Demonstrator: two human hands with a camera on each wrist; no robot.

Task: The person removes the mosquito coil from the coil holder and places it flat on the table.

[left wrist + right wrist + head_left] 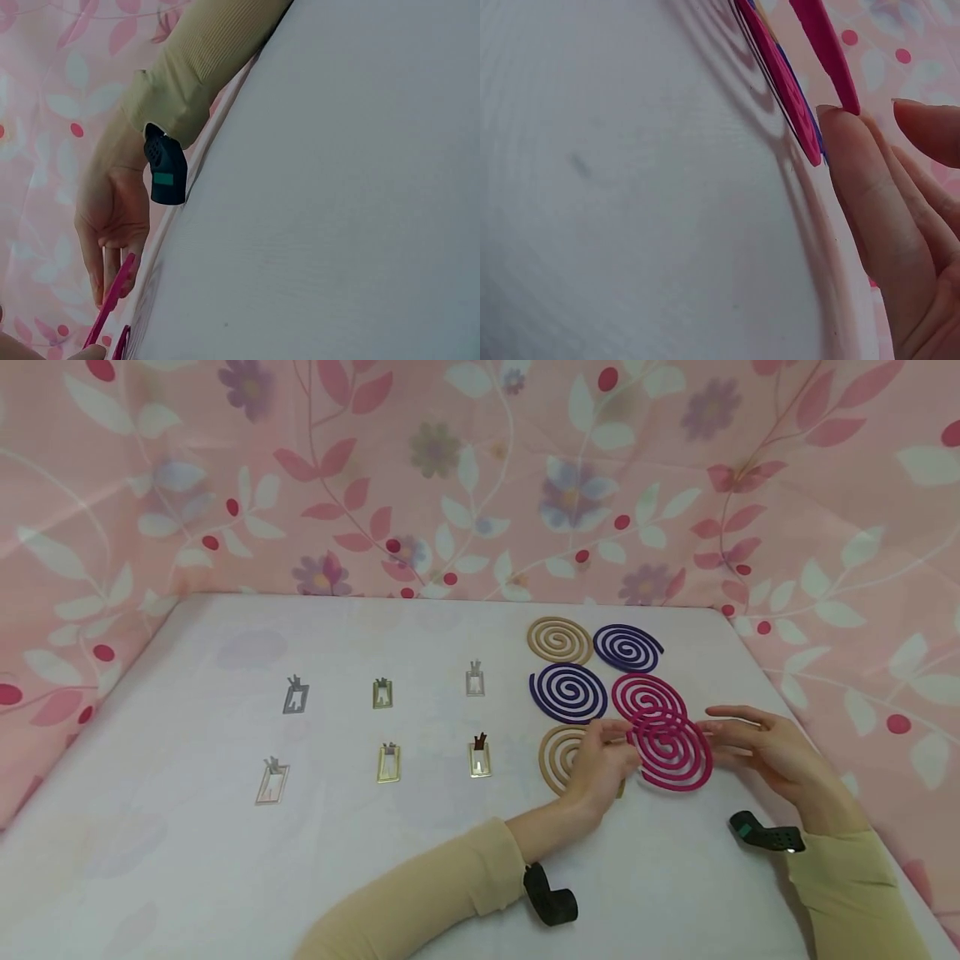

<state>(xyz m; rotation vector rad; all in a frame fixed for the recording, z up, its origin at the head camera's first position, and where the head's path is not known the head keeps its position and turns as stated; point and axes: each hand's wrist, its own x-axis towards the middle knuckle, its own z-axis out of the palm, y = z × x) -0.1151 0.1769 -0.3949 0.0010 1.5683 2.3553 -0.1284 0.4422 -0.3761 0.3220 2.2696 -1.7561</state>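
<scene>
A pink mosquito coil [666,739] is held tilted just above the table. My left hand [603,764] pinches its left edge. At its right edge, my right hand [772,756] touches the rim from beneath with extended fingers. In the right wrist view the thumb stands apart from the raised coil [832,56]. Another pink coil [647,695] lies flat, partly overlapped in view by the raised one. Below my left hand lies a tan coil [558,758], partly hidden by the hand.
Farther back lie a tan coil [559,640] and two dark blue coils, one at the back right [627,647] and one nearer [568,692]. Several small metal coil stands, such as a gold one [388,763], lie in two rows to the left. A floral cloth [480,485] hangs behind.
</scene>
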